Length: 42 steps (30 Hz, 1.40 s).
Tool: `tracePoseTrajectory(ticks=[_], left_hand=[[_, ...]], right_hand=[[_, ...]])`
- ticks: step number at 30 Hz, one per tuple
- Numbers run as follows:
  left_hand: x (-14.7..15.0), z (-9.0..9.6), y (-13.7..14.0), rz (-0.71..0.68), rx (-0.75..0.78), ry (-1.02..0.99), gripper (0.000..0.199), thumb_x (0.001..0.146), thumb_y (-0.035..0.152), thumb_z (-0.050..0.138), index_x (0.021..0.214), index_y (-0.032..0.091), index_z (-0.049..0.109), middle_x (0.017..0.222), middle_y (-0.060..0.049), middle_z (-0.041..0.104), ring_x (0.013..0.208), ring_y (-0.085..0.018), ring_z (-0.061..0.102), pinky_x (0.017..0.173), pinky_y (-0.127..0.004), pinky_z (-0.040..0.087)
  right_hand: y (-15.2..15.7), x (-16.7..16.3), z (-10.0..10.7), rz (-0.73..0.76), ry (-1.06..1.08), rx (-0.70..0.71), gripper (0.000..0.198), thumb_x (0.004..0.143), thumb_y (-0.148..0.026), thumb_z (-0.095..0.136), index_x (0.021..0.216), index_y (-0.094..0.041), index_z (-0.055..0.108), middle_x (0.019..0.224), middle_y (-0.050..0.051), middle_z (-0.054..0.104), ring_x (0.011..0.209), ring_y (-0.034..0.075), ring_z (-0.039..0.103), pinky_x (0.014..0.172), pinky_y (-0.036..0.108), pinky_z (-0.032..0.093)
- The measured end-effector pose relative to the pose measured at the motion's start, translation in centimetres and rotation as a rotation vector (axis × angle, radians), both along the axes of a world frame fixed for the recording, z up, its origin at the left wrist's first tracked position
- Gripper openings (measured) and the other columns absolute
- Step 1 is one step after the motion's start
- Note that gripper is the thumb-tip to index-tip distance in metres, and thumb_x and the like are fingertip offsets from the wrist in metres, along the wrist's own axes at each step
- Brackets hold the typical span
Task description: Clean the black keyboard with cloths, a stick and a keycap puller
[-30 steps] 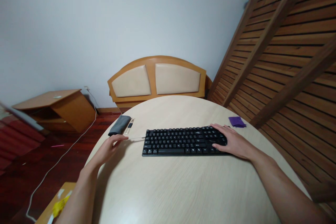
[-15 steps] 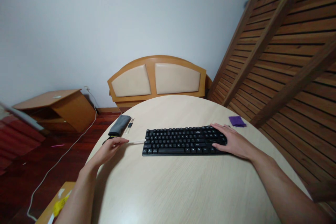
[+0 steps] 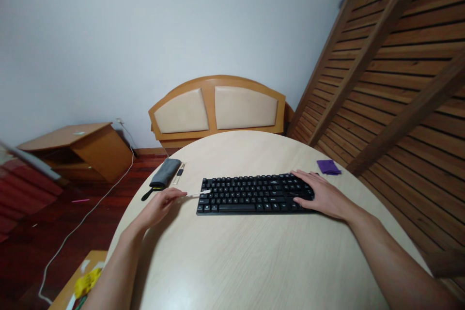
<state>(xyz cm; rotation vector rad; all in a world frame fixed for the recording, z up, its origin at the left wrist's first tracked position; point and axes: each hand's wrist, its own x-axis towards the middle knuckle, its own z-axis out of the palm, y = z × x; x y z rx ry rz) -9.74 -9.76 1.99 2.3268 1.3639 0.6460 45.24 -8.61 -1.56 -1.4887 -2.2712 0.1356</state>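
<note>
A black keyboard (image 3: 240,196) lies flat on the round table. My left hand (image 3: 165,202) is closed on a thin white swab (image 3: 196,194), just left of the keyboard. The swab's broader pale tip rests on or just over the keys at the left end; I cannot tell whether it touches. My right hand (image 3: 323,194) lies with spread fingers over the number pad at the keyboard's right end, covering part of it.
A grey cloth or pouch (image 3: 166,173) with a black strap lies at the table's left, beside several thin pale sticks (image 3: 177,181) and a small black piece (image 3: 180,172). A folded purple cloth (image 3: 328,167) sits at the right. A wooden slatted panel (image 3: 385,106) leans at the right.
My left hand has moved slightly right, carrying the swab's tip from the keyboard's left edge onto the key area. My right hand and the keyboard have stayed put.
</note>
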Motion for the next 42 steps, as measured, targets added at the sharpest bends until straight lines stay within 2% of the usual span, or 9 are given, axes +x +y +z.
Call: tracePoseTrajectory(ticks=[9, 13, 19, 22, 29, 36, 42], left_hand=[[2.2, 0.0, -0.3, -0.037, 0.005, 0.019, 0.036, 0.095, 0.020, 0.044, 0.114, 0.020, 0.075, 0.113, -0.012, 0.071, 0.101, -0.022, 0.068, 0.091, -0.035, 0.055], [2.9, 0.2, -0.5, -0.049, 0.029, 0.059, 0.038, 0.096, 0.018, 0.043, 0.119, 0.021, 0.074, 0.113, -0.011, 0.068, 0.099, -0.021, 0.065, 0.090, -0.036, 0.054], [3.7, -0.5, -0.3, -0.079, 0.122, 0.075, 0.043, 0.099, 0.018, 0.037, 0.122, 0.021, 0.073, 0.109, -0.012, 0.065, 0.097, -0.021, 0.064, 0.089, -0.035, 0.053], [4.2, -0.7, -0.3, -0.085, 0.157, 0.047, 0.042, 0.100, 0.019, 0.038, 0.121, 0.023, 0.074, 0.108, -0.011, 0.065, 0.097, -0.021, 0.063, 0.089, -0.035, 0.052], [5.2, -0.6, -0.5, -0.096, 0.222, 0.090, 0.044, 0.098, 0.013, 0.038, 0.122, 0.025, 0.073, 0.109, -0.010, 0.065, 0.099, -0.022, 0.062, 0.089, -0.036, 0.052], [7.7, -0.4, -1.2, -0.085, 0.280, 0.121, 0.043, 0.100, 0.012, 0.038, 0.124, 0.027, 0.071, 0.111, -0.009, 0.065, 0.101, -0.022, 0.061, 0.088, -0.035, 0.053], [9.8, -0.8, -1.4, -0.098, 0.338, 0.158, 0.045, 0.095, 0.004, 0.045, 0.126, 0.026, 0.069, 0.113, -0.010, 0.065, 0.100, -0.023, 0.061, 0.087, -0.037, 0.054]], right_hand=[[0.0, -0.1, 0.2, 0.015, 0.035, 0.010, 0.078, 0.080, -0.055, 0.066, 0.150, -0.027, 0.048, 0.148, 0.009, 0.056, 0.136, 0.037, 0.050, 0.117, 0.060, 0.035], [-0.1, -0.2, 0.4, 0.014, 0.029, 0.012, 0.077, 0.080, -0.055, 0.066, 0.149, -0.025, 0.049, 0.147, 0.011, 0.056, 0.136, 0.037, 0.051, 0.117, 0.058, 0.035], [-0.1, -0.3, 0.3, 0.034, 0.014, 0.004, 0.076, 0.082, -0.055, 0.065, 0.150, -0.025, 0.047, 0.148, 0.011, 0.055, 0.137, 0.037, 0.050, 0.117, 0.060, 0.034], [-0.2, -0.6, 0.5, 0.041, 0.003, -0.003, 0.076, 0.083, -0.055, 0.064, 0.149, -0.022, 0.048, 0.148, 0.013, 0.055, 0.137, 0.037, 0.049, 0.118, 0.060, 0.033], [-0.5, -1.9, 1.1, 0.078, 0.022, -0.017, 0.074, 0.084, -0.054, 0.064, 0.151, -0.027, 0.046, 0.151, 0.009, 0.052, 0.139, 0.037, 0.047, 0.117, 0.062, 0.034], [-0.5, -2.1, 1.0, 0.088, 0.021, -0.009, 0.074, 0.085, -0.053, 0.064, 0.152, -0.028, 0.045, 0.150, 0.009, 0.053, 0.140, 0.037, 0.046, 0.117, 0.062, 0.034], [-0.5, -2.1, 0.9, 0.083, 0.006, 0.002, 0.072, 0.085, -0.053, 0.064, 0.150, -0.027, 0.046, 0.150, 0.009, 0.053, 0.140, 0.036, 0.046, 0.117, 0.060, 0.035]])
